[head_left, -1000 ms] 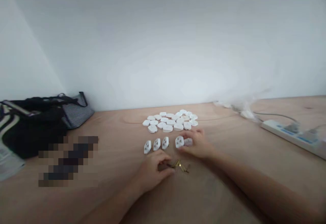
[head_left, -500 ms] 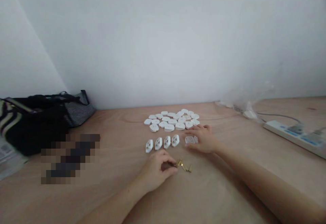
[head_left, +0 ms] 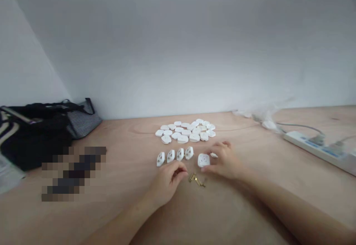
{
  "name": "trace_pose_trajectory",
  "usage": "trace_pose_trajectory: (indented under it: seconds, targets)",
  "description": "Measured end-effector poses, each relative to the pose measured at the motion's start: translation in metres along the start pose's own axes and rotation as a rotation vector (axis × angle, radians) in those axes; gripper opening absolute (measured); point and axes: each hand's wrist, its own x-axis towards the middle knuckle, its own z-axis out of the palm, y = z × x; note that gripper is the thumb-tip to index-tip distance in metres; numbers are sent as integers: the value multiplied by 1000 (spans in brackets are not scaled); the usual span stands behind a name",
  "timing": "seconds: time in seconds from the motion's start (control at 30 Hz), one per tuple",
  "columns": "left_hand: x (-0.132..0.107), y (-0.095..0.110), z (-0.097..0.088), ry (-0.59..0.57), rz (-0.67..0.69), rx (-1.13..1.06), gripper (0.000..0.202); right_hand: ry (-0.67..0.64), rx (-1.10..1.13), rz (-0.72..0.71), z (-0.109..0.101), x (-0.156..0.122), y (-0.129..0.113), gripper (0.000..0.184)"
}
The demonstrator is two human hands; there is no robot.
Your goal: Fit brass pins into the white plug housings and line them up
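My right hand (head_left: 225,160) grips a white plug cover (head_left: 204,160) between thumb and fingers, tilted up off the wooden table (head_left: 250,208). My left hand (head_left: 167,182) is curled with fingertips pinched together beside a small heap of brass pins (head_left: 197,180); what it pinches is too small to make out. A row of several white plug covers (head_left: 175,155) stands just beyond my left hand. Farther back lies a cluster of several more white plug covers (head_left: 185,131).
A black and striped bag (head_left: 41,130) sits at the far left against the wall. A blurred dark patch (head_left: 73,172) lies in front of it. A white power strip (head_left: 319,146) with cables and a clear plastic bag (head_left: 267,120) lie at the right.
My right hand lifted a white plug cover from beside the row and drew it nearer to me. My left hand rose from the pins with fingertips pinched.
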Motion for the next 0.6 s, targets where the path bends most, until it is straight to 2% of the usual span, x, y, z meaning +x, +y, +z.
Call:
trace_pose_trajectory:
  seconds: [0.07, 0.17, 0.27, 0.43, 0.6]
  targets:
    - [0, 1, -2, 21, 24, -26, 14, 20, 56, -33, -3, -6, -12, 42]
    - [-1, 2, -4, 3, 81, -33, 21, -41, 89, -114, -5, -12, -27, 48]
    - [-1, 3, -5, -10, 98, -32, 21, -92, 89, -164, -5, -13, -33, 46]
    - [-1, 6, -5, 23, 66, -69, 14, -81, 122, -184, -3, -13, -33, 39]
    - [-3, 5, 2, 63, -19, -241, 10, -63, 179, -203, -1, -14, -37, 37]
